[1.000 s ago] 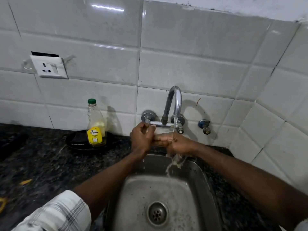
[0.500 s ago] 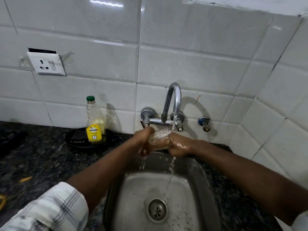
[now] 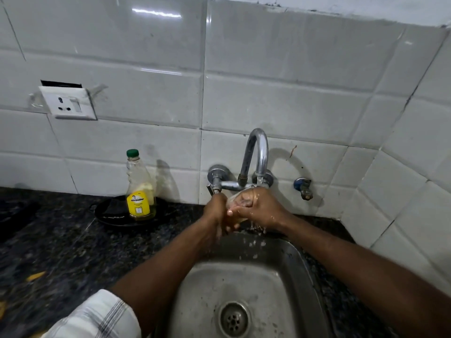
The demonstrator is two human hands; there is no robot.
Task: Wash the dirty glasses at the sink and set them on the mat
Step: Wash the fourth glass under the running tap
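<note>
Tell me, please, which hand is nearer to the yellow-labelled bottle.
Left. The left hand, on the glass, is right of the bottle; the right hand lies beyond it, under the tap.

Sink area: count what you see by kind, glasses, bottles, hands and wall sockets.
glass: 1
bottle: 1
hands, left hand and right hand: 2
wall socket: 1
Total: 5
</note>
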